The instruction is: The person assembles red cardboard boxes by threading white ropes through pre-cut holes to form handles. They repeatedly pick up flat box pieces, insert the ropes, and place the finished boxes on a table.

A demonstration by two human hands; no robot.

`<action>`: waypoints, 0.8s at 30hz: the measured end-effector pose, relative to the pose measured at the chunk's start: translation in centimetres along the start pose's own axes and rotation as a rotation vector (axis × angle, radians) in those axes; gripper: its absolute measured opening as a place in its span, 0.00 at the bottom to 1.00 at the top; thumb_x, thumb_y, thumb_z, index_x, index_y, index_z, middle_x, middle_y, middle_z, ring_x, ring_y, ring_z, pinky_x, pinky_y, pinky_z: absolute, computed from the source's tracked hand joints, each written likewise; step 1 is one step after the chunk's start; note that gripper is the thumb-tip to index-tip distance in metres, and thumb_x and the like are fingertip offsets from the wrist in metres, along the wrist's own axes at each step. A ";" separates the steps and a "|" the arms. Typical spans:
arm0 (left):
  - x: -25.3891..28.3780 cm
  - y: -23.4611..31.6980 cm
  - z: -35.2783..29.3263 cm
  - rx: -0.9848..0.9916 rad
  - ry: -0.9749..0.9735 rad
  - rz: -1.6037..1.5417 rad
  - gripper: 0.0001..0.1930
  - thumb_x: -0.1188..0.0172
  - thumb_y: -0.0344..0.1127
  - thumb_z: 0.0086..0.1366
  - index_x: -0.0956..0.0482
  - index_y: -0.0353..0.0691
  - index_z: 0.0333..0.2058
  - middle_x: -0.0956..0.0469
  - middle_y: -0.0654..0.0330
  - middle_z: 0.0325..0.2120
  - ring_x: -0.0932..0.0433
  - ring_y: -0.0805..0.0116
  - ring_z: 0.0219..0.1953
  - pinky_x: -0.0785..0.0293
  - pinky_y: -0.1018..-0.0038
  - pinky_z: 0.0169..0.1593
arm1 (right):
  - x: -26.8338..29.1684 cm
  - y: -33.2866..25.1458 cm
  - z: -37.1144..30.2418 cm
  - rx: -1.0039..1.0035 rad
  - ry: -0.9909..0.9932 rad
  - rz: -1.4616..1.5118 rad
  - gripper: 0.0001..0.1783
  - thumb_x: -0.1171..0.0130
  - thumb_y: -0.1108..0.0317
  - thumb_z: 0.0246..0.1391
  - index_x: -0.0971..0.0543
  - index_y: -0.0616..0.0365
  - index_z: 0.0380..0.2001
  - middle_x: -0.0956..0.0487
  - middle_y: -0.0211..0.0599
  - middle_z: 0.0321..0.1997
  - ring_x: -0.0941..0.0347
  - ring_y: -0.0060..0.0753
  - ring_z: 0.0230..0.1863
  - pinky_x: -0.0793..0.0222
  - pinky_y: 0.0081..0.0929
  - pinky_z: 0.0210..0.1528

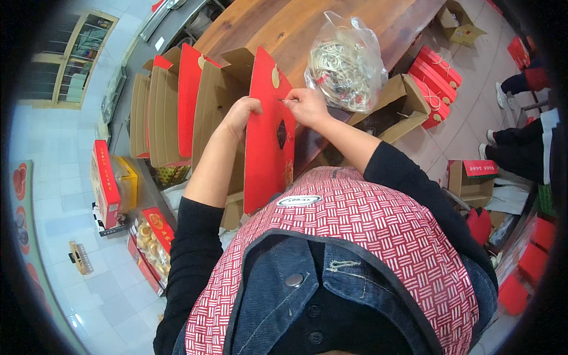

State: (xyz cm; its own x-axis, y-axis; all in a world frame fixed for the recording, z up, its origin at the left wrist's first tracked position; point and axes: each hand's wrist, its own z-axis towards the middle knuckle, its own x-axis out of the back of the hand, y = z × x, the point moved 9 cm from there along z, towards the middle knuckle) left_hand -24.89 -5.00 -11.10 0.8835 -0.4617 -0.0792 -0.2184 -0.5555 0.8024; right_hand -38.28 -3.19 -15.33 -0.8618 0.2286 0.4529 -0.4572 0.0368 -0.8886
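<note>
A red box [269,136], folded flat with a brown cardboard inside, a gold round mark near its top and a dark cut-out at mid-panel, stood on edge at the near edge of the table [284,26]. The left hand [239,115] gripped its top edge; the right hand [306,105] pinched something thin at that edge. A bag [346,62] of cords lay just beyond.

Left hand [239,115] grips red carton flap [269,136]; right hand [306,105] pinches its top edge.

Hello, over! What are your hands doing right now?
Left hand grips flat red cardboard panel. Right hand pinches at its top edge. Clear bag of cords beside.
</note>
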 end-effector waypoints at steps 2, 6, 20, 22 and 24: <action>1.1 -0.5 0.4 0.002 0.024 0.015 0.10 0.54 0.29 0.42 0.27 0.33 0.24 0.26 0.56 0.21 0.27 0.65 0.21 0.28 0.69 0.27 | -0.6 -1.3 0.1 0.098 -0.005 -0.024 0.09 0.43 0.63 0.42 0.22 0.58 0.23 0.24 0.43 0.24 0.27 0.44 0.28 0.33 0.35 0.32; 1.6 -0.4 0.7 -0.007 0.061 0.107 0.09 0.55 0.30 0.41 0.29 0.35 0.22 0.28 0.59 0.19 0.28 0.66 0.19 0.29 0.70 0.24 | -0.6 -1.9 0.6 0.117 0.019 -0.049 0.08 0.44 0.64 0.43 0.22 0.58 0.23 0.23 0.44 0.26 0.26 0.45 0.30 0.32 0.36 0.33; 1.3 0.1 0.3 -0.077 0.059 0.090 0.06 0.55 0.28 0.39 0.29 0.36 0.18 0.31 0.62 0.16 0.33 0.71 0.17 0.34 0.76 0.24 | -0.7 -4.1 0.8 0.269 0.020 -0.147 0.07 0.45 0.67 0.41 0.24 0.60 0.20 0.24 0.45 0.25 0.27 0.47 0.30 0.32 0.39 0.34; 1.5 -0.2 1.0 -0.103 0.026 0.098 0.04 0.55 0.28 0.39 0.30 0.37 0.15 0.31 0.63 0.14 0.33 0.71 0.16 0.35 0.76 0.24 | -0.5 -3.7 0.6 0.236 0.016 -0.143 0.07 0.45 0.67 0.41 0.24 0.59 0.20 0.24 0.45 0.24 0.27 0.47 0.30 0.32 0.39 0.33; 1.7 -0.7 1.1 -0.061 0.033 0.025 0.03 0.54 0.28 0.39 0.31 0.37 0.14 0.32 0.63 0.13 0.34 0.72 0.16 0.36 0.76 0.23 | -0.7 -3.7 0.8 0.213 -0.003 -0.177 0.07 0.45 0.67 0.41 0.24 0.59 0.19 0.24 0.45 0.25 0.27 0.47 0.30 0.32 0.39 0.34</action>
State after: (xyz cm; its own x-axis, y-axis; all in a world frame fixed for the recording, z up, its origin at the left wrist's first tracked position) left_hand -23.69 -6.15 -12.50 0.8916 -0.4511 -0.0401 -0.2155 -0.5004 0.8386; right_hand -36.14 -4.31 -12.30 -0.7649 0.2344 0.6000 -0.6362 -0.1290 -0.7606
